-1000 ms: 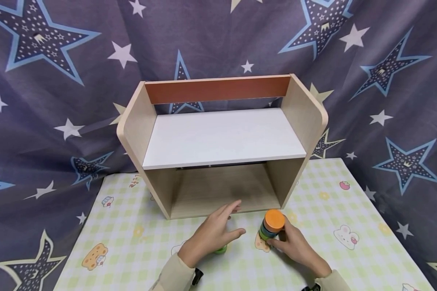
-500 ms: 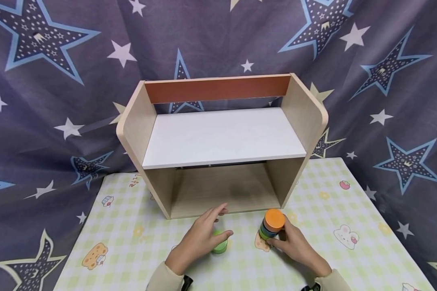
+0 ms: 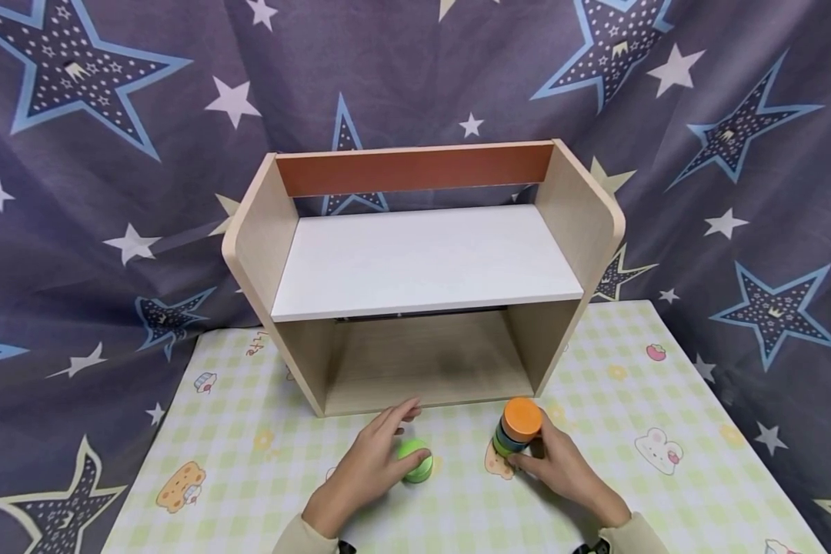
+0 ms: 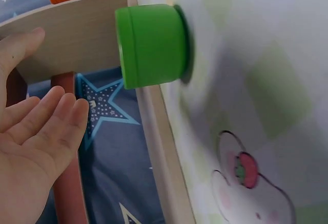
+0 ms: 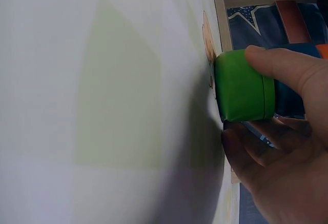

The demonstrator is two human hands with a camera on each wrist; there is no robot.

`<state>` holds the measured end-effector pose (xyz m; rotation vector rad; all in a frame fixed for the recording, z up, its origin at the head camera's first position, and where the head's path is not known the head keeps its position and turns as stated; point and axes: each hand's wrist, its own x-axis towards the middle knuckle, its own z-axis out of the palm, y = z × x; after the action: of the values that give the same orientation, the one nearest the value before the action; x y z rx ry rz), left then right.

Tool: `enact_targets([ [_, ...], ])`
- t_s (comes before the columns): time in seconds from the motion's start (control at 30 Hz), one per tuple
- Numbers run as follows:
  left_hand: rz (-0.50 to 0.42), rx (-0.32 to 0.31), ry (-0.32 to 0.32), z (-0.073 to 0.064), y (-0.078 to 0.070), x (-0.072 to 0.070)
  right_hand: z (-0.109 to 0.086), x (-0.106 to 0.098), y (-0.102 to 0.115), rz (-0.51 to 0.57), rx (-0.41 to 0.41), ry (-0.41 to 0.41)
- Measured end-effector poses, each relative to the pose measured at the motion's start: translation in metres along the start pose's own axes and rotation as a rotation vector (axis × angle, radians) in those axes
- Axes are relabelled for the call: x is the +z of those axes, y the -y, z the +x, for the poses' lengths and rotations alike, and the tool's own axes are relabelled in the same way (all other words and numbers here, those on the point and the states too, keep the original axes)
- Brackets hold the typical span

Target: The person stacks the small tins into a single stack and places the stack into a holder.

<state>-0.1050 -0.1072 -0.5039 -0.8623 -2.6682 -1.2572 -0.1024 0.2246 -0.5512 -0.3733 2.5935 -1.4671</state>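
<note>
My right hand (image 3: 569, 471) grips the base of an upright stack of cylinders, thumb on one side and fingers on the other. An orange cylinder (image 3: 522, 420) tops this stack, a blue cylinder (image 5: 292, 93) is in the middle and a green cylinder (image 5: 241, 88) at the bottom, close on the tablecloth. To the left, another green cylinder (image 4: 154, 47) stands alone on the cloth. Beside it my left hand (image 3: 365, 465) hovers with fingers extended and thumb apart, holding nothing. In the head view its thumb overlaps that cylinder's top.
Just behind the hands stands a wooden shelf unit (image 3: 425, 265) with a white upper board and an open lower compartment. A checked tablecloth (image 3: 665, 508) with printed cartoons covers the table. Behind it hangs a dark curtain (image 3: 415, 69) patterned with stars.
My left hand has drawn back to the left and toward me, uncovering the lone green cylinder. My right hand and its stack stay in place.
</note>
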Motion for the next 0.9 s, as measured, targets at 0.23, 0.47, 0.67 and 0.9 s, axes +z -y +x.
enact_targets([
  [0.23, -0.014, -0.019, 0.01, -0.011, 0.007, 0.005, 0.0, 0.0, 0.0, -0.051, -0.035, -0.011],
  [0.47, 0.01, -0.086, 0.058, -0.019, 0.011, 0.009, 0.0, 0.0, -0.001, -0.053, -0.041, -0.018],
  [0.67, 0.061, -0.12, 0.114, -0.022, 0.015, 0.012, -0.001, 0.002, -0.002, -0.064, -0.036, -0.028],
  [0.9, 0.082, -0.126, 0.16, -0.023, 0.016, 0.013, 0.0, 0.001, -0.001, -0.061, -0.017, -0.03],
])
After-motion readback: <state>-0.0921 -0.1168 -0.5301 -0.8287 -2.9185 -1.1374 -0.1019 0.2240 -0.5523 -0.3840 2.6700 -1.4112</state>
